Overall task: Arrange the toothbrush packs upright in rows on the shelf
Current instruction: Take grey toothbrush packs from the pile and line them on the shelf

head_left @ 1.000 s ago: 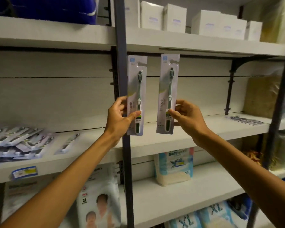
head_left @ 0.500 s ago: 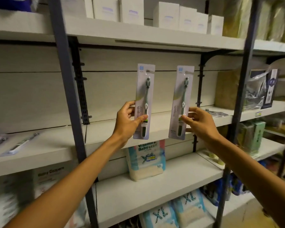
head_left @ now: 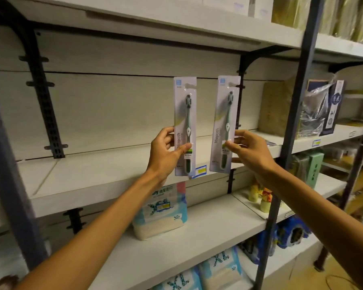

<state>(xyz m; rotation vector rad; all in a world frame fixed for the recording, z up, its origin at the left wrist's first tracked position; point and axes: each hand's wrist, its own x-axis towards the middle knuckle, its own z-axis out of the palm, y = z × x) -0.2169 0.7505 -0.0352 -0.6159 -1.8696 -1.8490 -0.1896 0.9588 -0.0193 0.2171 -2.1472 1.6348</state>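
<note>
Setting: white store shelving on dark metal uprights fills your view; the shelf point(head_left: 105, 176) in front of you lies behind both packs.
Writing: "Niepoth" runs lengthwise up the right pack; on the left pack your thumb covers part of the same word. A diaper pack point(head_left: 160, 210) one shelf down reads "52". A blue and yellow price tag point(head_left: 200, 171) sits on the shelf edge between the packs, too blurred to read.
Count: two toothbrush packs, one in each of your hands.
Left pack point(head_left: 185, 126): tall white card, small blue square at the top corner, hang slot, one grey-green brush with a dark bristle head pointing up. You hold it upright, in the air before the shelf.
Right pack point(head_left: 225, 124): same design, upright with a slight tilt, just beside the left pack, not touching it.
Left hand point(head_left: 166, 153): thumb on the front, fingers curled behind, pinching the left pack's lower half.
Right hand point(head_left: 252, 151): thumb and fingers pinching the right pack's lower right edge.
</note>
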